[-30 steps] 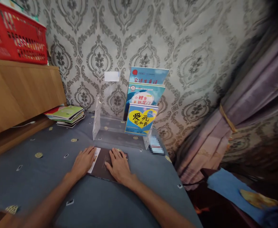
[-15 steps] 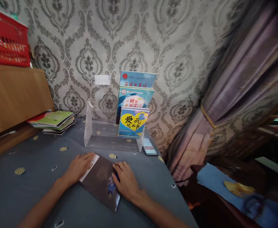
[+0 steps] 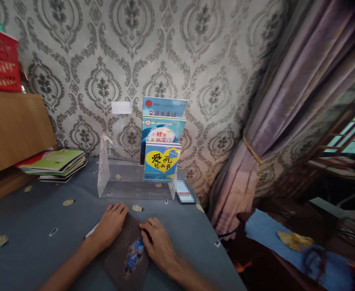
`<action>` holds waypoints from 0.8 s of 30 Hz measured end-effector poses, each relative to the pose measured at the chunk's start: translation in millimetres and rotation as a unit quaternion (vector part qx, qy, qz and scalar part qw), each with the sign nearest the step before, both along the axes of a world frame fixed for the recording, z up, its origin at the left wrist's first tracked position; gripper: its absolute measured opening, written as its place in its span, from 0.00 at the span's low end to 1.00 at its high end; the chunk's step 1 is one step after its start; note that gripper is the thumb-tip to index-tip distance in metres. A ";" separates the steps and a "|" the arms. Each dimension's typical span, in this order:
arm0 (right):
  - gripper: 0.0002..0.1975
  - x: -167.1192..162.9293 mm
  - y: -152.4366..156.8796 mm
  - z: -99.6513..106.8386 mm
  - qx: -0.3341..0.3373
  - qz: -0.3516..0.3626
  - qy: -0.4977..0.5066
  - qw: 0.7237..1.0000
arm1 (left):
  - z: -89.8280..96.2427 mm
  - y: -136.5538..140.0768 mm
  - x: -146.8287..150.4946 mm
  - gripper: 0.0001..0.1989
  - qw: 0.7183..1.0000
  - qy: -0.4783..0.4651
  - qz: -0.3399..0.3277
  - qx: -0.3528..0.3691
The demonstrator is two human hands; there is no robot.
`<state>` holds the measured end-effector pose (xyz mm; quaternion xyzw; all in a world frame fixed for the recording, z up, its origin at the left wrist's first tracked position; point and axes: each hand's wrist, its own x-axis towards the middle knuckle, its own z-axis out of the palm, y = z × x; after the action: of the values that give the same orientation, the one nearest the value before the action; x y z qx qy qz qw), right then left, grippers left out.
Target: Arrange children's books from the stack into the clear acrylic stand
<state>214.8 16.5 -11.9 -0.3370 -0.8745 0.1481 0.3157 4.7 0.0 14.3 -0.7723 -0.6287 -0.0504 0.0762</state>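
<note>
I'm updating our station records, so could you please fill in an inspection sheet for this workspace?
Surface: blue-grey patterned cloth.
Things in hand: dark book, on the near side of the clear rack.
Clutter: blue-covered books in the rack, book stack at left, pixelated item right of the rack.
Hands: left hand on the book's left side; right hand at its right edge.
Cables: thin dark line near the curtain, possibly a cable.
Surroundings: patterned wall, red basket on wooden cabinet.

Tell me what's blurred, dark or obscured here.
Head view: the dark book is soft, its small print unreadable; the wallpaper looks crisper. Head view: coarse pixels mask a flat object beside the clear stand; the top right corner falls black.
</note>
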 end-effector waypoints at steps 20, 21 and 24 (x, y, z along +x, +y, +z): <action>0.18 -38.0 97.2 91.6 0.128 0.017 -0.122 0.984 | -33.2 13.2 1.4 0.16 0.979 -0.160 -0.119 0.032; 0.18 -42.0 101.4 98.0 0.130 0.006 -0.124 0.984 | -33.1 13.4 1.3 0.17 0.978 -0.167 -0.121 0.029; 0.17 -49.9 105.0 104.7 0.130 -0.008 -0.117 0.985 | -30.8 13.8 0.3 0.17 0.975 -0.174 -0.136 0.018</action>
<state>164.9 121.5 92.8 -0.3153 -0.9146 -0.0095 0.2529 5.0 13.8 -16.5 -0.8286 -0.5202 -0.2050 -0.0277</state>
